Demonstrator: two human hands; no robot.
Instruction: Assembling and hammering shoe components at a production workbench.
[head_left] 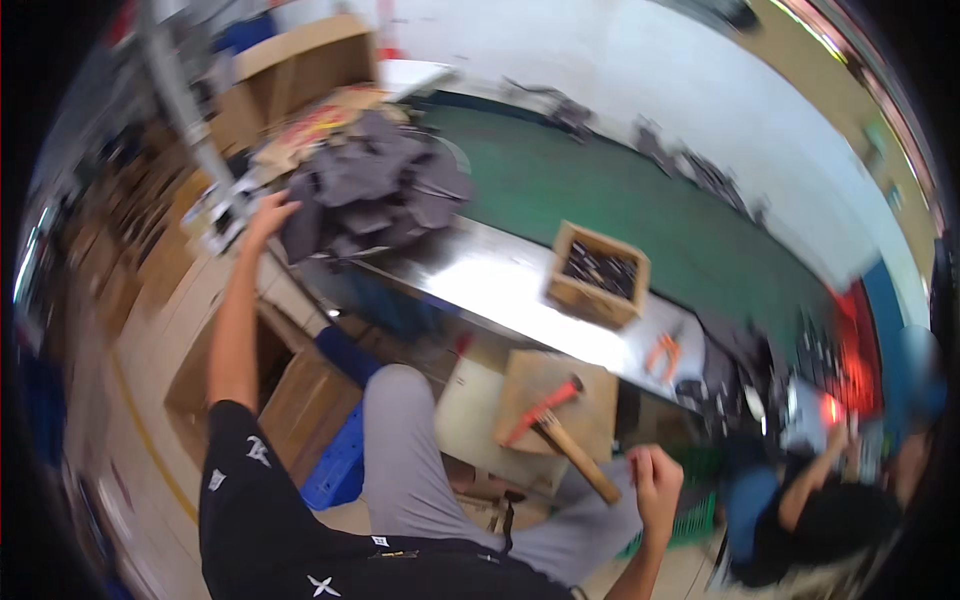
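Observation:
My left hand is stretched out to the far left, its fingers on the edge of a heap of grey fabric pieces piled at the end of a steel-edged bench. My right hand is low at the right, closed in a loose fist over my grey-trousered knee; it is blurred and I cannot see anything in it. Just left of that hand a wooden-handled hammer lies on a wooden block, beside a red-handled tool.
A small wooden box of dark parts stands on the bench, orange pliers beyond it. A green belt surface runs behind. Cardboard boxes sit at far left, a blue crate below. Another person sits at the right.

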